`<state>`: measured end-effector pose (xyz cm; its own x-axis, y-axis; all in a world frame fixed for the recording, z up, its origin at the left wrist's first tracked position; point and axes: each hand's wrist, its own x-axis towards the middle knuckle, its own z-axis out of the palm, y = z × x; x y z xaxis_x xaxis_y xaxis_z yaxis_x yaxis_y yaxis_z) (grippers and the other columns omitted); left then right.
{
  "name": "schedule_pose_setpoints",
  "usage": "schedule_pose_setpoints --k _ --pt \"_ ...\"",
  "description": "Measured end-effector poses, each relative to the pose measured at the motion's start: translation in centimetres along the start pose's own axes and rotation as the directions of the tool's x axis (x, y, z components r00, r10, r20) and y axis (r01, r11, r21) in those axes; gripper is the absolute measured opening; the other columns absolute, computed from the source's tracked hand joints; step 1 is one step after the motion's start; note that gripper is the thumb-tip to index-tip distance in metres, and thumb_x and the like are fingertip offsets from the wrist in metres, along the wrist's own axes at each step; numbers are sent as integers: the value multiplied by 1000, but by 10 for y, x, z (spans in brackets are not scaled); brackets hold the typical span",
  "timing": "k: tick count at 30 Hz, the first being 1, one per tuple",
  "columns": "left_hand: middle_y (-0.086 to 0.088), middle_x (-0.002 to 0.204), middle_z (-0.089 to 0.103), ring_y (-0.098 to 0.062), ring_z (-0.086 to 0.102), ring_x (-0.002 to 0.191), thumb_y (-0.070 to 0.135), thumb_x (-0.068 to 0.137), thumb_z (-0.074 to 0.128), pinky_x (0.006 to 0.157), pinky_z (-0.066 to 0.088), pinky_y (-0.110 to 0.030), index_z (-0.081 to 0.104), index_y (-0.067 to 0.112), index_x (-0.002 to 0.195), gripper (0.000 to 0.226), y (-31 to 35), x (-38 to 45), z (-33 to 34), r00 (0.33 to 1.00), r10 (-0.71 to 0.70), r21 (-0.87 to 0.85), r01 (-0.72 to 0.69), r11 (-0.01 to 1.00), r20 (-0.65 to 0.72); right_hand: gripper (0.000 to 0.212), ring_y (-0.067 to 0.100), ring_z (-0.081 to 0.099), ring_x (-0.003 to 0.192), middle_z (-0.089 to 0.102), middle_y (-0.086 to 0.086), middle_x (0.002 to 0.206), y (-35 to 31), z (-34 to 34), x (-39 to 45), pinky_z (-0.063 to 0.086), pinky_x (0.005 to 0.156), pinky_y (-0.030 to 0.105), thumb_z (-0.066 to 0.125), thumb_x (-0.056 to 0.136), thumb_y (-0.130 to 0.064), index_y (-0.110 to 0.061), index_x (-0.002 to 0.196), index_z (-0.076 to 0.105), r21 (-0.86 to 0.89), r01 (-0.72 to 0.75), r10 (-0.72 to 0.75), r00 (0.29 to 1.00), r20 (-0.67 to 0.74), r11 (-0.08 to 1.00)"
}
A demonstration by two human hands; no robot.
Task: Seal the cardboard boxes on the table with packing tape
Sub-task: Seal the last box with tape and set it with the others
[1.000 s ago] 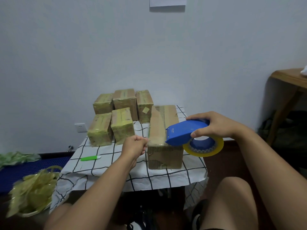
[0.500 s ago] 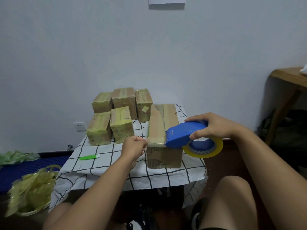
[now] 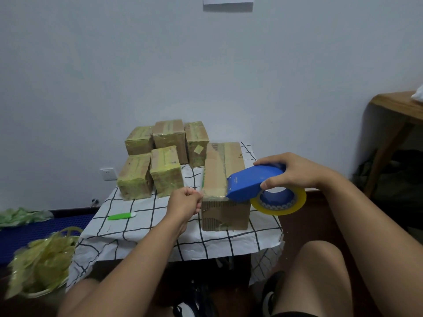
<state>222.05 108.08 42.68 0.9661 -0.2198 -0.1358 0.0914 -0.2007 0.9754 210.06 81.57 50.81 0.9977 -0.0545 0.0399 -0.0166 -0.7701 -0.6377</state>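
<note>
A long cardboard box (image 3: 225, 163) lies on the checked tablecloth (image 3: 142, 227), its near end facing me. My right hand (image 3: 295, 171) grips a blue tape dispenser (image 3: 254, 183) with a yellowish tape roll (image 3: 280, 208), its front edge resting on the box's near top edge. My left hand (image 3: 184, 202) is curled at the box's near left corner and pinches the tape end (image 3: 214, 195), which runs along that edge to the dispenser. Several smaller boxes wrapped in yellowish tape (image 3: 166, 170) stand at the back left.
A green utility knife (image 3: 121, 216) lies on the cloth left of my left hand. A basket of crumpled used tape (image 3: 43, 261) sits on the floor at the left. A wooden table (image 3: 398, 106) stands at the right. My knees are below the table edge.
</note>
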Motion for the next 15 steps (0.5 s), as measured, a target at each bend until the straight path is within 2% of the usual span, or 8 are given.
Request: schedule_pose_setpoints --k 5,7,10,11,12,13,14,15 --pt "-6 62 54 -13 49 50 5 93 59 53 49 -25 62 2 86 9 1 2 -3 998 -46 0 46 999 34 53 4 63 100 62 -20 117 2 4 2 47 83 18 82 80 -37 -39 129 60 5 -5 5 1000 2 1000" --pt "-6 62 54 -13 48 49 6 92 59 49 46 -25 60 3 93 4 3 2 -4 996 -81 -14 81 997 44 52 3 63 100 62 -21 115 1 5 3 46 82 17 82 81 -36 -39 128 60 11 -1 1 1000 1 1000" --pt "-5 79 56 -15 51 62 20 94 61 54 45 -28 55 14 105 14 3 -2 -5 994 -104 52 102 993 42 51 1 63 99 62 -23 114 2 4 4 45 82 16 82 81 -36 -40 127 61 7 -2 2 1000 1 1000" --pt "-3 87 58 -16 53 69 24 94 61 59 45 -27 54 19 108 16 1 -3 -5 999 -29 151 26 988 13 51 1 63 99 63 -23 114 3 4 4 46 82 17 82 81 -36 -40 127 61 11 -2 2 1000 1 1000" --pt "-1 97 59 -15 55 77 25 94 60 63 43 -26 55 24 110 17 -2 -4 -5 993 118 284 -110 953 -10 50 0 64 98 63 -23 114 4 4 4 46 83 17 82 81 -36 -41 126 61 14 -4 4 1000 -1 1000" --pt "1 107 58 -13 56 88 25 95 58 68 43 -26 57 25 113 18 -7 -5 -5 953 302 415 -275 867 1 50 -1 64 97 64 -22 113 5 3 4 46 83 18 82 80 -37 -42 125 61 15 -5 5 1000 -5 1000" --pt "4 117 58 -12 55 101 24 96 56 77 43 -26 61 23 115 20 -11 -7 -5 878 475 513 -434 741 57 49 -2 64 96 64 -22 113 6 3 3 46 83 17 82 80 -37 -43 124 61 14 -7 7 1000 -6 1000" --pt "5 123 57 -12 53 110 24 95 55 87 44 -27 64 20 117 24 -17 -8 -4 794 589 577 -553 601 147 48 -4 63 95 64 -22 113 7 2 2 46 82 16 82 81 -37 -44 124 61 13 -9 9 1000 -3 1000"
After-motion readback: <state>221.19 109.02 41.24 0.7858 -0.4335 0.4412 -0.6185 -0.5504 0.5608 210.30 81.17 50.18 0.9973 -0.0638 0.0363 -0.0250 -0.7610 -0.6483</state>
